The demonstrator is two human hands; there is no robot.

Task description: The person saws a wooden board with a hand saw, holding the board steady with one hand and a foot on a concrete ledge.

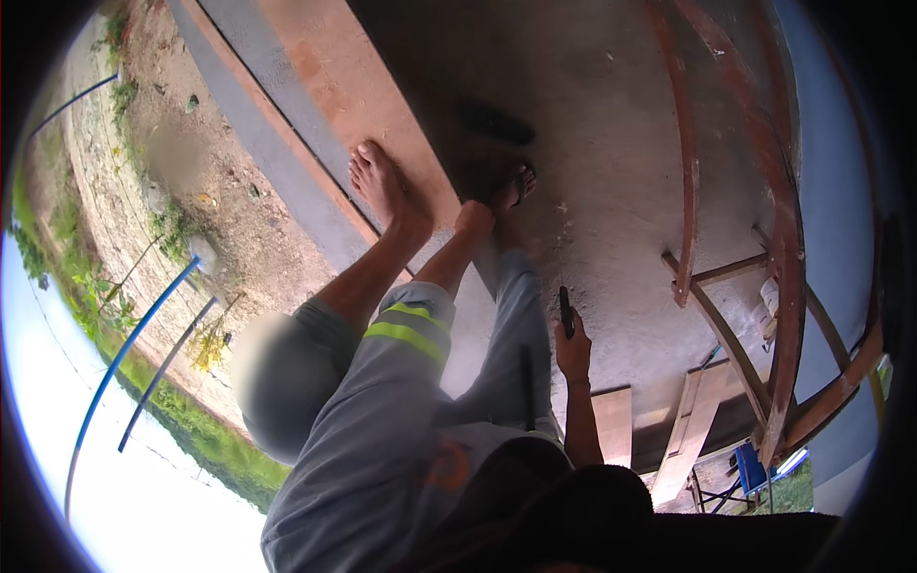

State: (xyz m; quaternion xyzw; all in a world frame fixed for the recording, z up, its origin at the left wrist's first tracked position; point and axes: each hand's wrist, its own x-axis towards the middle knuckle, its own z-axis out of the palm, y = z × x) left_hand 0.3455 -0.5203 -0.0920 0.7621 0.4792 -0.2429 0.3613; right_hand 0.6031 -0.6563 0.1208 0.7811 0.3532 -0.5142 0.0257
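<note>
My left arm, in a grey sleeve with yellow-green bands, reaches to the edge of a pale wooden board (334,72). There my left hand (475,220) is closed in a fist at the board's edge; its fingers are turned away, and what they hold, if anything, is hidden. Beside it a bare foot (375,181) presses on the board. My right hand (573,353) is wrapped round a slim dark tool (566,307), its kind too dark to tell, held over the floor. Past the left hand, a sandalled foot (522,183) stands on the concrete floor (611,162).
A dark slipper-like object (497,122) lies beyond the feet. Reddish curved-looking timber framing (783,239) stands at right, with wooden boards (697,411) below it. At left are rough ground (205,162) and a blue rod (124,353).
</note>
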